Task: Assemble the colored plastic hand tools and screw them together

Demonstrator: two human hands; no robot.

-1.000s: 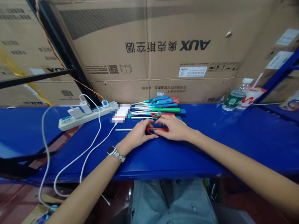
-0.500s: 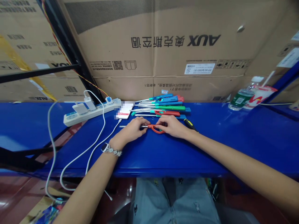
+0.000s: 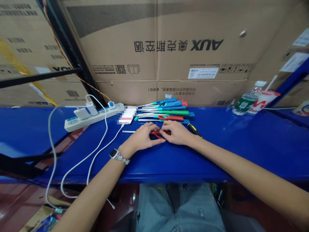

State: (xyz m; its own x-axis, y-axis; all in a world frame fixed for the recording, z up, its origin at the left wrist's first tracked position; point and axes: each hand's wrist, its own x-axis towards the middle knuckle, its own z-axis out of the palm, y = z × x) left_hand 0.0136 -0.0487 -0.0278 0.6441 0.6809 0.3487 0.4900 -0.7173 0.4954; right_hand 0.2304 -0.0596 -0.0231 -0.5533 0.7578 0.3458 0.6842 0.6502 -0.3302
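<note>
Both of my hands are on one red long-nosed lighter [image 3: 156,132] at the middle of the blue shelf. My left hand [image 3: 144,137] grips it from the left, and its metal tube points out leftward under that hand. At the handle end my right hand [image 3: 177,132] has its fingers closed, covering much of the handle. The two thumbs nearly meet by the red trigger guard. Just behind my hands lies a pile of similar lighters [image 3: 177,112] with blue, green and red handles. A black-and-yellow screwdriver [image 3: 193,129] rests right of my right hand.
A phone [image 3: 131,111] with a cable lies left of the pile, beside a white power strip [image 3: 100,117] with plugged-in chargers. A bottle [image 3: 243,103] and a paper cup [image 3: 262,101] stand at the right. A large carton [image 3: 173,25] forms the back.
My left hand has slid right along the lighter, from its tube onto the body, bringing its thumb near my right hand. The view has shifted slightly.
</note>
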